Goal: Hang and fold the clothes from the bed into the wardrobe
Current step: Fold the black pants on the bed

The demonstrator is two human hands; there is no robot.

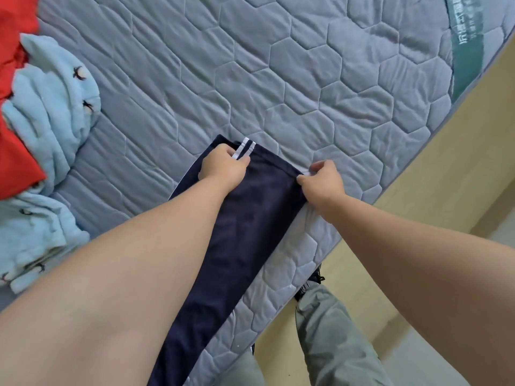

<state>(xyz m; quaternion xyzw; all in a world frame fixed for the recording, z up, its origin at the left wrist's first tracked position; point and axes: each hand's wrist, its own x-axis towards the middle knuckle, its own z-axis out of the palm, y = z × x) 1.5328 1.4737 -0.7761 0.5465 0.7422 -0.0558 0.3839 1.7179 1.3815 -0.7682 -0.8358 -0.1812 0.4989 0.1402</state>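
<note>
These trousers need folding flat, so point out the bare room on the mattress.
Widest bare patch: the mattress beyond the navy trousers, between the light blue garment and the green edge strip. A narrower strip lies between the trousers and the bed's near edge, beside the right hand. Crowded: the left, around the red garment.

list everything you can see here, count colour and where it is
mattress: one, grey-blue, quilted in hexagons, fills most of the view
green label: one, along the mattress edge, top right
navy trousers: one pair, navy with white stripes, flat on the mattress's near edge, lower end hanging off
light blue clothes: a pile, count unclear, small dark marks, left edge of the mattress
red garment: at least one, far left, beside the blue pile
beige floor: right of the bed
grey trouser leg: person's own, bottom right
dark shoe: one, by the mattress edge
left hand: grip on the trousers' striped end
right hand: pinches the trousers' other corner
</note>
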